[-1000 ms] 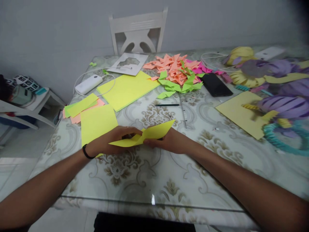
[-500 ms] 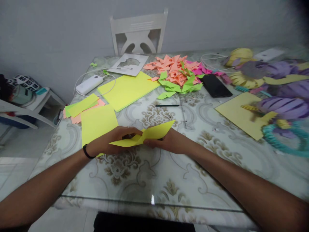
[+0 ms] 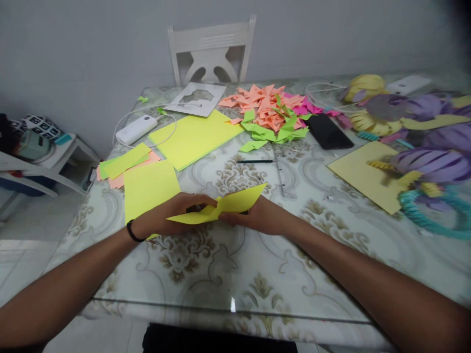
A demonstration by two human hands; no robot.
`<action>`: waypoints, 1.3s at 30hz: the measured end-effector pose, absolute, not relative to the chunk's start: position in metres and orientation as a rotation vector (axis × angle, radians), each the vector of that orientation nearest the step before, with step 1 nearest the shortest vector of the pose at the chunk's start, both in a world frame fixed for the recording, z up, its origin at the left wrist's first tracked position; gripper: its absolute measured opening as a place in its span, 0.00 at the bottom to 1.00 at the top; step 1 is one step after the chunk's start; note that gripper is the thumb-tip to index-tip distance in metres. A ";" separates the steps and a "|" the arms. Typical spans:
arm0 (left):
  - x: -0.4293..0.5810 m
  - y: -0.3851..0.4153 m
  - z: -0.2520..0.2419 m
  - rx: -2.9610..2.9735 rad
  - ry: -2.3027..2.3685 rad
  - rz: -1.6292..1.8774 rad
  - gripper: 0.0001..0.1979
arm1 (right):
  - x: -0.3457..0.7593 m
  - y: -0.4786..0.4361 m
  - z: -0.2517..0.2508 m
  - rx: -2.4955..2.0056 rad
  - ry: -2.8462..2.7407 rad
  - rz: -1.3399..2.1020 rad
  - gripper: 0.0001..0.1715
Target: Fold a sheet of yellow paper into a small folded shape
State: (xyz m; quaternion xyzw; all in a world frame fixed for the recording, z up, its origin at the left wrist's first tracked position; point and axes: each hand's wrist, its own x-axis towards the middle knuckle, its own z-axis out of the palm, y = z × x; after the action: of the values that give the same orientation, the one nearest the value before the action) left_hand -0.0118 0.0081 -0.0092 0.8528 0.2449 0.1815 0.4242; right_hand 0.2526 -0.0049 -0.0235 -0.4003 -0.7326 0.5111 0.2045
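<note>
Both of my hands meet over the middle of the patterned table [image 3: 228,274] on one folded yellow paper [image 3: 239,200]. My left hand [image 3: 167,215], a black band on its wrist, pinches the paper's left half. My right hand [image 3: 263,215] grips the paper from the right, with its fingers tucked under the raised flap. A yellow square sheet [image 3: 149,189] lies flat just behind my left hand.
Behind lie a larger yellow sheet [image 3: 193,137], a power bank [image 3: 135,129] with cable, a pile of folded orange, green and pink pieces [image 3: 270,110], a pen [image 3: 253,161], a ruler [image 3: 278,171], a black phone [image 3: 328,131] and purple and yellow paper decorations [image 3: 423,132]. A white chair [image 3: 211,49] stands beyond.
</note>
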 end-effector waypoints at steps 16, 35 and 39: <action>-0.012 0.007 -0.010 2.116 0.630 0.445 0.23 | 0.252 -0.006 -0.020 -1.137 -2.027 1.426 0.16; -0.004 0.003 0.005 1.999 0.741 0.378 0.20 | 0.254 0.001 -0.027 -1.000 -1.819 1.589 0.19; -0.006 0.003 0.005 1.730 0.746 0.390 0.18 | 0.252 0.004 -0.031 -0.916 -1.570 1.680 0.19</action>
State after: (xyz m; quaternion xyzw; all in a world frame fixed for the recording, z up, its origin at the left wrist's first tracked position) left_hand -0.0055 0.0030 0.0051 0.7376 0.3180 0.1664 0.5719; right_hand 0.2519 0.0038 -0.0307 -0.3499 -0.5993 0.6415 0.3269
